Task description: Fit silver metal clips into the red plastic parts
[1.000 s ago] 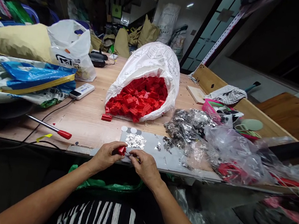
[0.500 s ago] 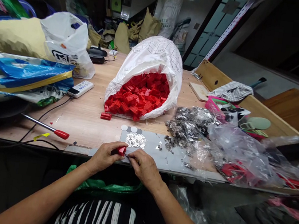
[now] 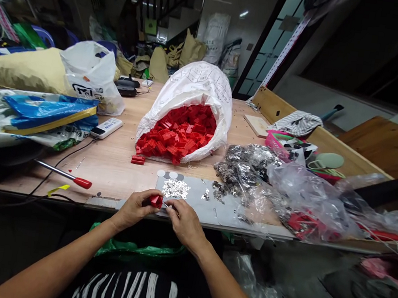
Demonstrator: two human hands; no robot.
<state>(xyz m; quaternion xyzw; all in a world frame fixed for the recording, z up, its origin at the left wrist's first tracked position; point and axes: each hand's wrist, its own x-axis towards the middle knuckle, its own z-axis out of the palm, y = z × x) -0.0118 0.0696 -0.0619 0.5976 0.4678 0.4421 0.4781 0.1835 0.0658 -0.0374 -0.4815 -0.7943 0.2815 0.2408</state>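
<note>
My left hand point(image 3: 137, 209) is closed around a small red plastic piece point(image 3: 156, 201), with its open-looking end turned to the right. Pinched in the fingers of my right hand point(image 3: 182, 221) is a thin metal tool point(image 3: 164, 204), whose tip points at that end; whether it touches the piece I cannot tell. Just beyond my hands, a heap of small shiny metal parts point(image 3: 176, 189) lies on a grey sheet point(image 3: 225, 216). A large white sack point(image 3: 197, 78) lies on its side farther back, its mouth full of similar red plastic pieces point(image 3: 181, 132).
One loose red piece point(image 3: 138, 160) lies before the sack. Clear bags of metal parts point(image 3: 244, 167) and a pink basket point(image 3: 276, 142) stand right. At left are a red-handled rod point(image 3: 80, 182), a white power strip point(image 3: 106, 128) and stuffed bags point(image 3: 53, 115). A green bag point(image 3: 142, 249) hangs below the table edge.
The view has shifted a little, so the sack and bags sit lower in the picture. The red piece in my left hand has turned slightly, and my right fingers are a bit farther from it.
</note>
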